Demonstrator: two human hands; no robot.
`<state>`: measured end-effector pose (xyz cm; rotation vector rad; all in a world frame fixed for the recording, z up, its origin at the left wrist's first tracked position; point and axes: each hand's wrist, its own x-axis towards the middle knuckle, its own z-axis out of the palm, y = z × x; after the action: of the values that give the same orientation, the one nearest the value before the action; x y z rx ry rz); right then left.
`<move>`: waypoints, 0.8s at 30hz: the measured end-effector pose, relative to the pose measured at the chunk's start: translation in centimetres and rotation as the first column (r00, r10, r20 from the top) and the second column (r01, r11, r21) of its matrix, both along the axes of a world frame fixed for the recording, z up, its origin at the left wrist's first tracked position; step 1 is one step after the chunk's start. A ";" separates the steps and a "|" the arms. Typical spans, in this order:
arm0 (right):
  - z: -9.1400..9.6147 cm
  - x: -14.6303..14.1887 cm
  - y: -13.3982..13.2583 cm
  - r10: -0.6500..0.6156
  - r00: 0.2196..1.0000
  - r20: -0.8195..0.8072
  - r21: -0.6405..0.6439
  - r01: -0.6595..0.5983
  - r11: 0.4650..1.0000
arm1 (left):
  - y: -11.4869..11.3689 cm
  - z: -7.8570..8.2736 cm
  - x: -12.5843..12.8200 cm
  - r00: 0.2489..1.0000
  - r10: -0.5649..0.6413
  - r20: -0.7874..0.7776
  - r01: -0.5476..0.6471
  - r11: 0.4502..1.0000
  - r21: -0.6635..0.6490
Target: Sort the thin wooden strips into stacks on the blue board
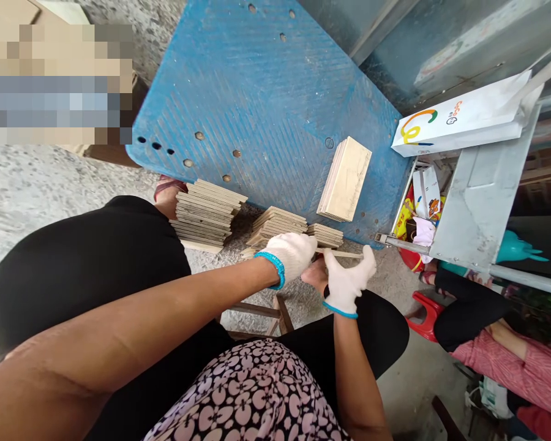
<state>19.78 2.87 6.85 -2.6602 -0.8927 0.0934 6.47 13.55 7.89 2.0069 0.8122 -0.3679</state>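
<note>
Both my hands wear white knit gloves. My left hand point(294, 254) is closed over the near end of a thin pale wooden strip point(346, 253). My right hand point(349, 278) pinches the same strip from below, thumb up toward its far end. Just beyond my hands, low stacks of thin wooden pieces point(275, 223) lie at the edge of a blue board point(257, 104). A taller stack point(206, 214) stands to the left. Another neat stack point(345, 179) lies on the blue board.
A metal shelf point(477, 196) at the right carries a white paper bag point(459, 119) and packets below. Another person in black trousers and a red striped sleeve point(509, 355) sits at lower right by a red stool point(425, 315). Concrete floor lies to the left.
</note>
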 end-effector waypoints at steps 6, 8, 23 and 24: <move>5.5 -1.6 -0.6 0.167 0.986 0.032 0.142 -0.170 0.975 | -0.6 0.5 1.3 0.988 -0.055 0.145 0.052 0.998 0.022; 6.5 -1.8 -0.4 0.174 0.984 0.042 0.177 -0.179 0.968 | -0.2 1.2 1.4 0.984 -0.098 0.152 0.098 0.995 0.006; 1.5 -1.7 2.0 0.144 0.918 -0.370 -0.064 -0.180 0.982 | 2.7 2.1 -0.3 0.967 0.238 0.090 -0.212 0.949 -0.234; 1.4 -1.7 2.2 0.170 0.920 -0.354 -0.046 -0.198 0.979 | 2.7 1.8 -0.3 0.958 0.271 0.092 -0.241 0.938 -0.250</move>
<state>18.07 5.07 8.28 -2.5072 -1.0299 0.6384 6.13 16.27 9.72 1.6601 0.8944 -0.1754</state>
